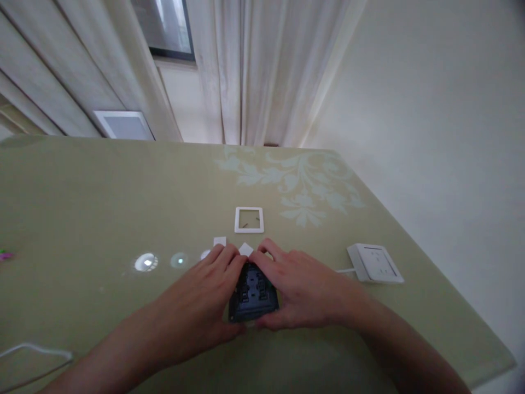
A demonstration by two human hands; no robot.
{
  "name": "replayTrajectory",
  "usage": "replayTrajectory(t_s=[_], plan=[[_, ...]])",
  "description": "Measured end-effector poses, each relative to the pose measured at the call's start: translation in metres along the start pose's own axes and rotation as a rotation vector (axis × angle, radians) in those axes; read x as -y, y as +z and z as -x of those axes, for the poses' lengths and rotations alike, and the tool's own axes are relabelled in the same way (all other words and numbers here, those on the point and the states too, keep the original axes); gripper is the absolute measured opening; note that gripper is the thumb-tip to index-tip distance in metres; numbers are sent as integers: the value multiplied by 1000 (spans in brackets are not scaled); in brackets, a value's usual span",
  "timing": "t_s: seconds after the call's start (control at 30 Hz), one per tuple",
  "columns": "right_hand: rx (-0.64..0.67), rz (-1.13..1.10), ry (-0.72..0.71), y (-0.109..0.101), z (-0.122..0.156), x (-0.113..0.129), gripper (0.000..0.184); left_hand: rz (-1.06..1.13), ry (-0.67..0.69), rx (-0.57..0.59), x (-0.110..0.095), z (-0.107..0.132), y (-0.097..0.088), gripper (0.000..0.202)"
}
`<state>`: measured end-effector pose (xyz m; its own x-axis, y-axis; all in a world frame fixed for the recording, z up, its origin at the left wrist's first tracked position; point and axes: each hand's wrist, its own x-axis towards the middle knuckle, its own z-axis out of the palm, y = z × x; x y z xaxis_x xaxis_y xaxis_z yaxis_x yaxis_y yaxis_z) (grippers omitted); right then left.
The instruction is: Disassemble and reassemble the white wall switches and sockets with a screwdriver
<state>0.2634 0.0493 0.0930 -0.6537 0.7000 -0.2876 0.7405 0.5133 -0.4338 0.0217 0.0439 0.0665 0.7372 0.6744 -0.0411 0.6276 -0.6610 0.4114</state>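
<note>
A black square plastic wall-socket base [254, 293] with moulded slots is held tilted over the table's near side. My left hand [217, 287] grips its left edge, with the fingers at the top and the thumb at the bottom corner. On the opposite edge my right hand [289, 287] is closed in the same way, and the fingertips of both hands come close together at the top. Just beyond the fingers lie two small white pieces, a square one [220, 241] and a turned one [246, 249], both partly hidden. A white square frame [249, 220] lies farther back, with two small screws [245, 225] inside its opening.
To the right stands a white boxed wall socket [375, 264] with a white cable [345, 271]. Another white cord [36, 348] lies at the lower left. The glossy green table [102, 191] meets a wall on the right and curtains [262, 71] behind.
</note>
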Motion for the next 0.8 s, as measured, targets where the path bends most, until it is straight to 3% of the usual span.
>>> replayTrajectory(t_s=[0.17, 0.37, 0.47, 0.8], plan=[[27, 42, -19, 11, -3, 0, 83, 23, -80, 148, -1, 0, 4, 73], [8, 80, -25, 20, -5, 2, 88, -5, -109, 118, -6, -1, 12, 63], [26, 97, -17, 24, -7, 5, 89, -27, -111, 109, -7, -2, 14, 67], [75, 116, 33, 8, 4, 6, 60, -112, -132, 173, -20, -4, 9, 56]])
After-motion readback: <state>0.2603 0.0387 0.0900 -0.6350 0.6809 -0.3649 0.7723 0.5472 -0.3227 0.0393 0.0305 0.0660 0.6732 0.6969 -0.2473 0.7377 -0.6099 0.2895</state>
